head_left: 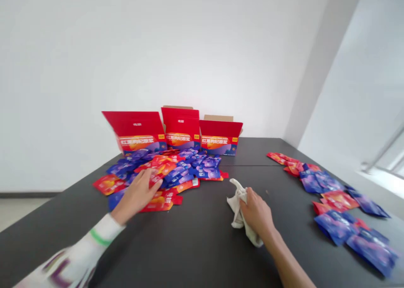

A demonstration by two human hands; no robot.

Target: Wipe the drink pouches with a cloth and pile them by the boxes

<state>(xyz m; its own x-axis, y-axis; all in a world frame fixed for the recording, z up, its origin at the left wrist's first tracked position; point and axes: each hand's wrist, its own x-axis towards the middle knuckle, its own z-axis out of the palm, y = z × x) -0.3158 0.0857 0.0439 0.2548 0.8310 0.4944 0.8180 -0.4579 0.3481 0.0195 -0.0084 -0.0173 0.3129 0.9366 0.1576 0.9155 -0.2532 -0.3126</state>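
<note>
The right hand (pixel 257 212) is clamped on a crumpled off-white fabric cloth (pixel 235 204) over the black tabletop (pixel 195 250). Well apart, the left hand (pixel 139 193) touches a flat red-and-orange pouch (pixel 156 177) on the red-and-blue pouch heap (pixel 179 173); whether it grips, I cannot tell.

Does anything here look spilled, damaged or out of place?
Nothing looks clearly damaged or spilled. A small speck lies on the table near the right hand, too small to identify. The pouches before the open boxes lie jumbled, not lined up.
</note>
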